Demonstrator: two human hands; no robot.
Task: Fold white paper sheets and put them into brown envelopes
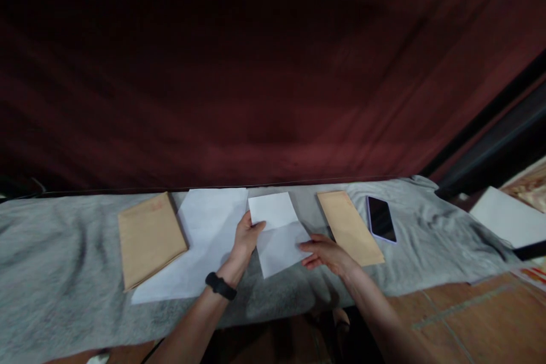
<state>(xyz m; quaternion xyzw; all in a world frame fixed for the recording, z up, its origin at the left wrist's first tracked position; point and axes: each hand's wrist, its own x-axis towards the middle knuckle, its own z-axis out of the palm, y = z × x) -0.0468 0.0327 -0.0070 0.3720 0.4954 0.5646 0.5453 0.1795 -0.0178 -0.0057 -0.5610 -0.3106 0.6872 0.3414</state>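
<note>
A white sheet of paper [279, 242] with a crease across its middle is held up between my two hands. My left hand [246, 236] pinches its left edge near the crease, thumb on top. At the lower right edge, my right hand [322, 251] grips the same sheet between thumb and fingers. Beneath my left forearm lies a stack of larger white paper [209, 239], partly covered by a thick brown envelope stack [151, 239]. To the right of my right hand rests a narrow brown envelope [347, 224].
A phone [381, 219] in a purple case lies right of the narrow envelope. Grey cloth [430, 244] covers the surface under everything. A dark red curtain [273, 96] hangs behind it. At the far right are a white flat object [507, 216] and a tiled floor [469, 318].
</note>
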